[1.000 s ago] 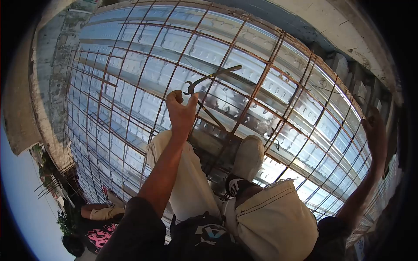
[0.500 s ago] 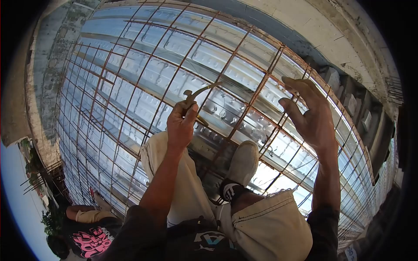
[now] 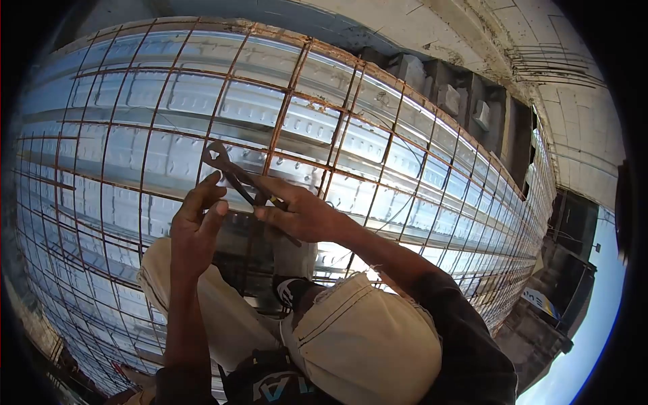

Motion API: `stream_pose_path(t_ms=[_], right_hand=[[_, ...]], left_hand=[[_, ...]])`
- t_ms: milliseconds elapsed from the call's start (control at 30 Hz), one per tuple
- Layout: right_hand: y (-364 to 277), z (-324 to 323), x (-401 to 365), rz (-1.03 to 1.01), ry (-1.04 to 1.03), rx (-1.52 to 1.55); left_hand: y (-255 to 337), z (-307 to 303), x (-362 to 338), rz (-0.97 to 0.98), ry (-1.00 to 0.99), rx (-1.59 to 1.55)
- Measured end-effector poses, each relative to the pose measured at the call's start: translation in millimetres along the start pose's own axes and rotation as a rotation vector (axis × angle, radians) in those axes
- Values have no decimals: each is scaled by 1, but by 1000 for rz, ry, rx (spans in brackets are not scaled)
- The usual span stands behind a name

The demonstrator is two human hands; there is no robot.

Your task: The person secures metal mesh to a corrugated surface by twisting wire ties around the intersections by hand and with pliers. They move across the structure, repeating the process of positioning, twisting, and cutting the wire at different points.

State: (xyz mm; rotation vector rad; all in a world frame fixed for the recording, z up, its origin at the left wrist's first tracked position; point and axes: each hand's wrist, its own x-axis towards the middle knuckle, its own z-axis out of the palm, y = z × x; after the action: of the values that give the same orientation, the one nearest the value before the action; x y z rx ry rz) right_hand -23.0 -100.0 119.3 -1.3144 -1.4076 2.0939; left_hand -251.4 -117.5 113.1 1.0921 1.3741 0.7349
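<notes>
Dark metal pincers (image 3: pixel 237 181) are in my right hand (image 3: pixel 300 212), which is closed around their handles. Their jaws (image 3: pixel 216 155) point up and to the left, over the steel mesh. Just below the jaws is my left hand (image 3: pixel 194 233), its thumb and fingers apart and slightly curled, with nothing visible between them. Rusty rebar (image 3: pixel 287 111) runs in a grid beneath both hands, above shiny corrugated metal decking (image 3: pixel 179 145).
My bent knee (image 3: pixel 371 331) and shoe (image 3: pixel 295 260) are close below the hands. Beyond the mesh edge are concrete blocks (image 3: pixel 447 99) in a recess and a concrete wall (image 3: pixel 472 30). Loose bars (image 3: pixel 553 64) jut out at upper right.
The pincers have passed from my left hand to my right hand. My right hand has come in from the right and closed; my left fingers have let go. The view has turned to the right.
</notes>
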Motion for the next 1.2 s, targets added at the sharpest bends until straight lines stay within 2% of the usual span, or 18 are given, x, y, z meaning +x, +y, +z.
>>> stream_pose_path(t_ms=[33,100,167,233,300,367,433,467,567,767,967,1167,1200], right_hand=[[2,-13,-7,2,87,-12],[16,-47,-16,129,136,102],[41,-83,-31,146,257,97],[43,-119,-52,266,357,-63],[41,-153,-70,422,403,-225],[37,-176,-83,386,450,-694],[41,-190,-89,284,473,-961],[28,-185,-92,394,524,-1298],[22,-190,-83,361,546,-1693],[9,-208,-65,188,411,-1881],[-4,-216,-49,177,299,-1975],[-26,-214,-39,327,130,-1969],[-23,-216,-40,276,147,-1991]], left_hand=[[-6,-2,9,16,27,118],[-23,-10,25,45,78,356],[-47,-25,42,142,193,463],[-77,-41,57,267,320,643],[-104,-49,65,260,357,719],[-123,-44,71,241,384,792],[-132,-33,73,201,382,831],[-134,-28,74,183,382,852],[-142,-20,76,204,387,933],[-137,-10,74,184,439,1066],[-133,-9,74,131,401,1109],[-131,-8,74,119,389,1116],[-130,-9,73,113,387,1113]])
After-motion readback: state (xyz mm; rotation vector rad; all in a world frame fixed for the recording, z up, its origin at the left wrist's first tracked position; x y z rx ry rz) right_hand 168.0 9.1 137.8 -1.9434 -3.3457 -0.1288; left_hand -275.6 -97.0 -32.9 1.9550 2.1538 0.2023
